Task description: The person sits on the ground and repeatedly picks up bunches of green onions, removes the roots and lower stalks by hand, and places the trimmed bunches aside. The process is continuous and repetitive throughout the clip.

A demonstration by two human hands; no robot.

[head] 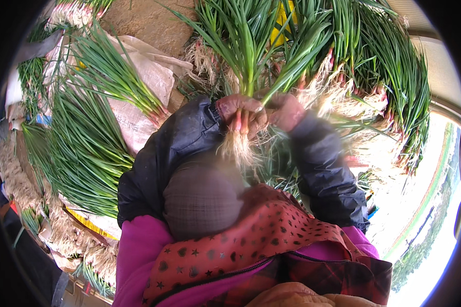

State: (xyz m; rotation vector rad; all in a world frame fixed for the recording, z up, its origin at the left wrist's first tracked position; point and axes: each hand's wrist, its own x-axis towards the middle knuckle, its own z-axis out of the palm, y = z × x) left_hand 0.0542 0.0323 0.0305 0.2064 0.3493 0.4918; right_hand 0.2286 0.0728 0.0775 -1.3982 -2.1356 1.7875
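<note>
Near the upper middle, my left hand is closed around a few green garlic plants, their pinkish bulbs and pale roots hanging below the fingers and their leaves fanning upward. Touching the same plants from the right, my right hand is slightly blurred; one leafy stalk slants up from between the hands, and which fingers grip it I cannot tell. Left of my arms a small bunch of green garlic lies on a pale woven sack, above a larger heap of long leaves.
More rooted bunches line the upper right. Tangled roots lie at the lower left, beside a dark-clothed person's limb at the edge. A covered knee rises below my hands, next to a red patterned apron.
</note>
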